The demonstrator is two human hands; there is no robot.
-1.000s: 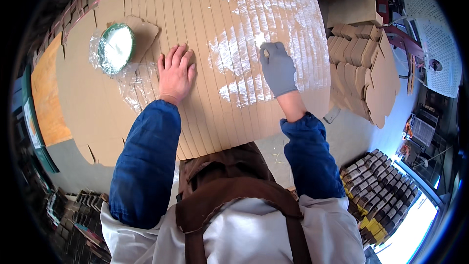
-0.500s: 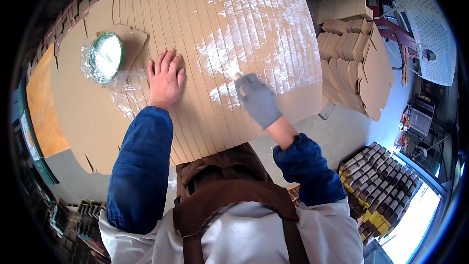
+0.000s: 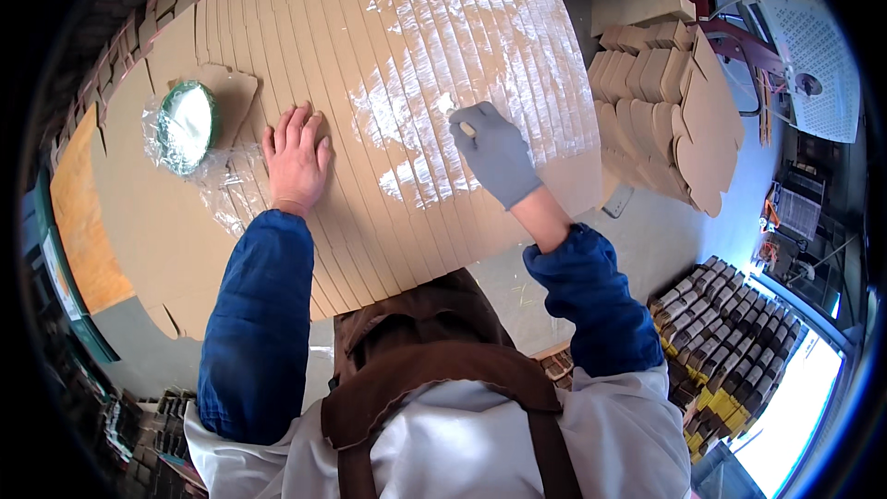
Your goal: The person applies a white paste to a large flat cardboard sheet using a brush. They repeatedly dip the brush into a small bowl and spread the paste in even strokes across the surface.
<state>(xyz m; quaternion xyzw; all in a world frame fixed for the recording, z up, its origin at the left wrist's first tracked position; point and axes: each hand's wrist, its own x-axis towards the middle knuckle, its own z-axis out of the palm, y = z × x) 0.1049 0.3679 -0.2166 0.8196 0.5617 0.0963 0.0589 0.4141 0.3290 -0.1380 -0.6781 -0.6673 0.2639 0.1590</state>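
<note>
Overlapping cardboard sheets [image 3: 277, 37] lie fanned out in front of me, their edges forming narrow strips. White glue-like paste [image 3: 425, 92] is smeared in streaks across their right part. My left hand [image 3: 297, 155], bare, rests flat on the sheets left of the paste, fingers stretched out. In its grey glove, my right hand [image 3: 496, 150] is closed round a small brush [image 3: 468, 129]. Only a bit of the pale handle shows, and the white-coated bristles [image 3: 446, 103] touch the pasted strips. Left of my left hand stands a green-rimmed round tub [image 3: 188, 127] of white paste, wrapped in clear plastic.
A torn cardboard piece [image 3: 236, 92] lies under the tub. Stacked cardboard cutouts [image 3: 647, 120] stand at the right beyond the sheets' edge. Lower right is a large pile of bundled dark pieces [image 3: 725, 333]. An orange-brown board [image 3: 83, 212] lies at the far left.
My right hand has moved slightly up and away across the pasted strips with the brush. My left hand stays flat on the cardboard. The whole view has shifted a little.
</note>
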